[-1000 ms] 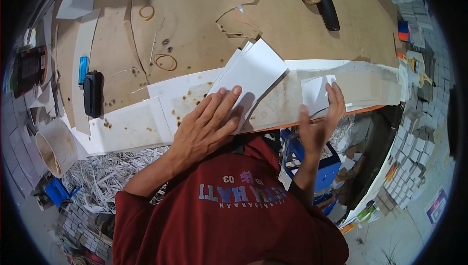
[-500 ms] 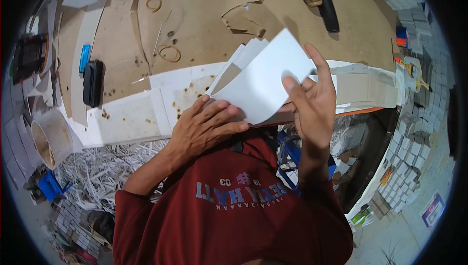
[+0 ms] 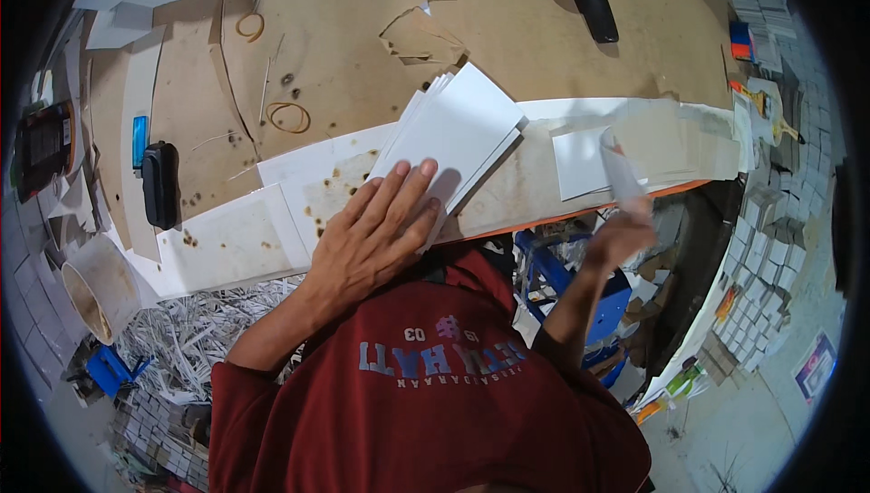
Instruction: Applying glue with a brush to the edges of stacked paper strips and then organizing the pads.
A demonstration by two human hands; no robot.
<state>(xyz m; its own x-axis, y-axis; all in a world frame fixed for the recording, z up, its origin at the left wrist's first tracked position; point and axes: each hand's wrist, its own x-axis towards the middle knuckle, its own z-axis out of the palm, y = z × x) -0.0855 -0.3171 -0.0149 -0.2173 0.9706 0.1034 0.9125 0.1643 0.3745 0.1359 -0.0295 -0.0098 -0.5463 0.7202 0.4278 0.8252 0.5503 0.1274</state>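
A small fanned stack of white paper sheets (image 3: 462,121) lies slantwise on the near part of the worktable. My left hand (image 3: 376,221) rests flat on its lower end with the fingers stretched out. Off to the right, my right hand (image 3: 621,237) is blurred by motion and holds a bent white sheet (image 3: 622,167) up from its fingers. Beneath and beside that sheet, another white sheet (image 3: 576,167) lies on the table near its edge.
A black-headed mallet (image 3: 594,4) lies at the far right of the cardboard-covered table (image 3: 353,31). Rubber bands (image 3: 288,118), a black case (image 3: 160,185) and a blue lighter-like object (image 3: 140,141) lie leftward. Paper shreds (image 3: 208,330) fill the space below the table's edge.
My right hand has let the stack go and swung right and down with one sheet. My left hand has flattened onto the stack, which now lies on the table. The view has shifted slightly.
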